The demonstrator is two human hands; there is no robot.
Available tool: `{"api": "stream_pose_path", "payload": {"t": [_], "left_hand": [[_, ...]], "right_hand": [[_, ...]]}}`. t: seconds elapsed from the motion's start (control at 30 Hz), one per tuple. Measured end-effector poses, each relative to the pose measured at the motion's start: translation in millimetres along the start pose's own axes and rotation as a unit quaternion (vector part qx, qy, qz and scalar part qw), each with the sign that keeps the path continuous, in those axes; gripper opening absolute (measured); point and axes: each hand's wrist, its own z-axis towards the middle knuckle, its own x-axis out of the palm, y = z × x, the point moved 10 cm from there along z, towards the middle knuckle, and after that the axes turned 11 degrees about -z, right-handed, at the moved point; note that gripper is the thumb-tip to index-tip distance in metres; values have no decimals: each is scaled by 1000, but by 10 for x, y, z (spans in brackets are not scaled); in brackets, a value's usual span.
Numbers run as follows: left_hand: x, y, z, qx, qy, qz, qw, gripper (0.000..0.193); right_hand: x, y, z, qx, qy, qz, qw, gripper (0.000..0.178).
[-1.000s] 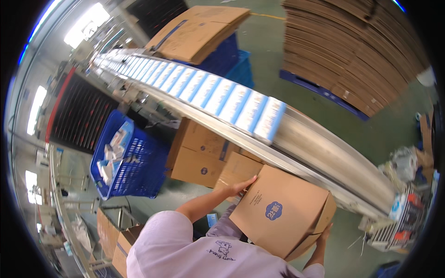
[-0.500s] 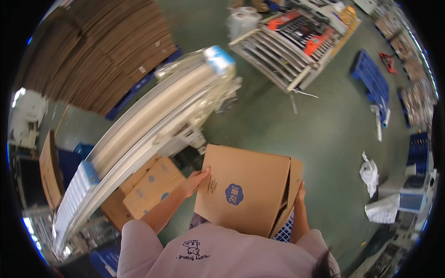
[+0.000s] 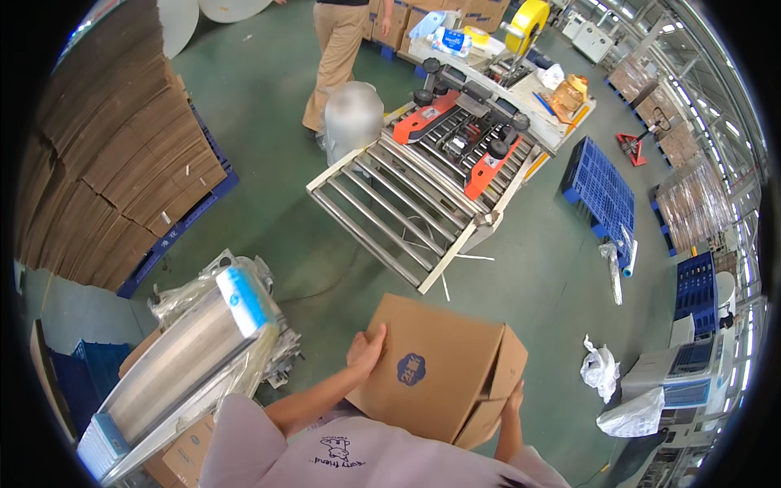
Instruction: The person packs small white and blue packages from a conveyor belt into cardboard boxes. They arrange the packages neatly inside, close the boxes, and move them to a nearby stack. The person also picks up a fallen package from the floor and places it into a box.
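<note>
Between my two hands I carry a brown cardboard box (image 3: 435,366) against the front of my body, tilted, with a dark blue printed mark on its side. My left hand (image 3: 368,350) presses on the box's left edge, thumb over the side. On the right end, where the flaps are folded in with a gap between them, my right hand (image 3: 512,398) grips from outside; part of its fingers is hidden behind the box. Ahead of the box stands a roller conveyor (image 3: 390,220) joined to a carton sealing machine with red side guides (image 3: 492,167).
On the left, a steel conveyor (image 3: 179,350) carries blue-and-white packs at its ends. Flat cardboard stacks (image 3: 122,163) stand on a blue pallet. A person (image 3: 335,49) walks beyond the rollers. At right are a blue pallet (image 3: 602,187), a red pallet jack (image 3: 632,149) and white plastic bags (image 3: 600,370).
My view has swung so the roller conveyor and sealing machine now lie nearer, ahead of me. The steel conveyor has shifted to the lower left. Both hands keep hold of the cardboard box.
</note>
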Motion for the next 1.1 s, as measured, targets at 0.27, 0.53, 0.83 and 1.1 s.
{"api": "stream_pose_path", "payload": {"t": [0.27, 0.53, 0.83, 1.1], "left_hand": [[76, -828, 1266, -50, -132, -350, 926, 86], [921, -1506, 2219, -101, -100, -626, 767, 77], [748, -3674, 2527, 250, -332, -169, 894, 79], [1175, -4201, 3226, 243, -304, -230, 892, 84]], "right_hand": [[1797, 3144, 2113, -136, 91, -199, 966, 69], [4370, 6627, 2174, -408, 143, -449, 782, 65], [5005, 6858, 1458, -725, 96, -384, 563, 60], [5249, 7057, 2146, -745, 68, -390, 537, 59]]}}
